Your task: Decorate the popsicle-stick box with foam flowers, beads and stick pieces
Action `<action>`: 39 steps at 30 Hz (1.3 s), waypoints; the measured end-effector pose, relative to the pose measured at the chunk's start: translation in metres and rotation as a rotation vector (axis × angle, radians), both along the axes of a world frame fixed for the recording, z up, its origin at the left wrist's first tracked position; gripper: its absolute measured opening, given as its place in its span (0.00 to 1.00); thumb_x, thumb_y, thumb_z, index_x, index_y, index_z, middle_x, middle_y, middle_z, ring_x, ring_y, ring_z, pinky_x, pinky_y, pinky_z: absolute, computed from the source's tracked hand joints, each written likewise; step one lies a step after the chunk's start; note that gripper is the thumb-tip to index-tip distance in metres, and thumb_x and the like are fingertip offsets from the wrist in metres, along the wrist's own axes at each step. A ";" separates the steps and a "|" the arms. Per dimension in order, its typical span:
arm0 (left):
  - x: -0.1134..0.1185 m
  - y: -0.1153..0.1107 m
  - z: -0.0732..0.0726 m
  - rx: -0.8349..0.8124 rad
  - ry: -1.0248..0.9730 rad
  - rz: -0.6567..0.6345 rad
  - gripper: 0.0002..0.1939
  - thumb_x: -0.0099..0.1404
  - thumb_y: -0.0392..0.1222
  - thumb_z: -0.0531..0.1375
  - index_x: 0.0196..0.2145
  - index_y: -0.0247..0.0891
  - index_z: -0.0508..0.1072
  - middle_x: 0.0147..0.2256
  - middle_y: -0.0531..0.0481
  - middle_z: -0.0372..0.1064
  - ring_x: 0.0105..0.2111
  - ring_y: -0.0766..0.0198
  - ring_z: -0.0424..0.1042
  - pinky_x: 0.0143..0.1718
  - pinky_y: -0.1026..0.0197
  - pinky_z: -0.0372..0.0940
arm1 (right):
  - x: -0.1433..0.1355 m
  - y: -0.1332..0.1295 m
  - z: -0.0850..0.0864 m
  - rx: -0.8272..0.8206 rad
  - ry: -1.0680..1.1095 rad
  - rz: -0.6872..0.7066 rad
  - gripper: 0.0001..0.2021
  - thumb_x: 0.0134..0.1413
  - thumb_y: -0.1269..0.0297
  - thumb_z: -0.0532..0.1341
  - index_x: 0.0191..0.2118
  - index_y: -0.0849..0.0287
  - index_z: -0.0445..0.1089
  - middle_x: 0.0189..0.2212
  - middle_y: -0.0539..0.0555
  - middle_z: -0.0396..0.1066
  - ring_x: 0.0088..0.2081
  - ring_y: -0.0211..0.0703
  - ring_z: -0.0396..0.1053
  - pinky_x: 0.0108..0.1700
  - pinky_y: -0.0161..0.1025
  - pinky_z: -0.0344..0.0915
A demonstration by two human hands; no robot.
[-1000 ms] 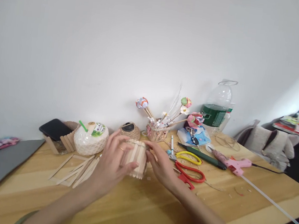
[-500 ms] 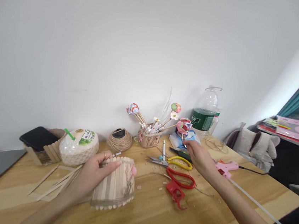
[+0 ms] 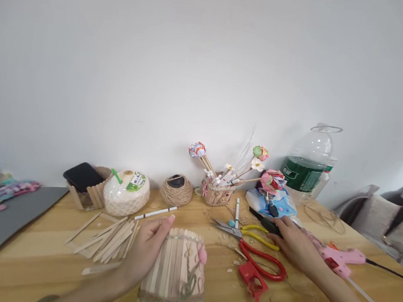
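Note:
My left hand is closed on the left edge of a craft-stick panel, thumb along its top. The panel has scalloped stick ends, twine bands and a pink flower decoration with a green stem. At the right, my right hand has its fingers and thumb around the near end of a dark, narrow tool; its exact kind is unclear. Beside that hand lie yellow-handled scissors and a red-handled pair of scissors, partly overlapping. A pink glue gun rests right of my right wrist.
Loose craft sticks lie left of my left hand, near a white coconut with a green straw. Behind are a twine ball, a flower-filled basket, a blue packet and a large bottle. A red plastic piece lies in front.
My right hand has moved down from beside the pink paper flower and blue packet to the dark tool. The view has shifted left; my left hand still holds the panel.

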State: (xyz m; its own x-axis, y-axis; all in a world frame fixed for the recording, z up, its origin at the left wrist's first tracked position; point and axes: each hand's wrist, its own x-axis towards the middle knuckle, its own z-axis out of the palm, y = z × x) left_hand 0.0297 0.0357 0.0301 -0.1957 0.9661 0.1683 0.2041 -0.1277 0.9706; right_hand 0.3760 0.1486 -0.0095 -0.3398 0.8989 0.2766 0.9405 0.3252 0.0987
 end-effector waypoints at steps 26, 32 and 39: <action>-0.001 -0.010 0.003 0.099 0.172 -0.034 0.21 0.64 0.47 0.47 0.17 0.40 0.47 0.18 0.58 0.45 0.20 0.70 0.48 0.23 0.64 0.48 | -0.133 -0.130 0.091 -0.382 0.584 0.394 0.15 0.63 0.60 0.43 0.36 0.53 0.65 0.25 0.49 0.71 0.28 0.39 0.70 0.29 0.33 0.66; -0.001 -0.010 0.004 0.097 0.194 -0.048 0.21 0.64 0.47 0.46 0.17 0.40 0.46 0.18 0.58 0.44 0.20 0.69 0.48 0.23 0.64 0.48 | -0.148 -0.118 0.076 -0.205 0.277 0.386 0.15 0.63 0.57 0.44 0.28 0.56 0.59 0.21 0.49 0.69 0.22 0.41 0.67 0.24 0.35 0.54; -0.001 -0.011 0.003 0.094 0.185 -0.058 0.21 0.65 0.48 0.46 0.17 0.40 0.47 0.18 0.57 0.45 0.20 0.69 0.48 0.23 0.64 0.47 | -0.154 -0.110 0.073 -0.046 0.152 0.482 0.12 0.63 0.59 0.46 0.30 0.55 0.58 0.22 0.48 0.69 0.21 0.41 0.66 0.23 0.35 0.44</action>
State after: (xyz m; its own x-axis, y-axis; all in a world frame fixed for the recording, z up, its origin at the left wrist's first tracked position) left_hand 0.0292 0.0252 0.0335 -0.0974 0.9532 0.2863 0.3675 -0.2329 0.9004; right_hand 0.2216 0.0384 0.0634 -0.6779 0.6623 0.3190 0.6851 0.7265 -0.0524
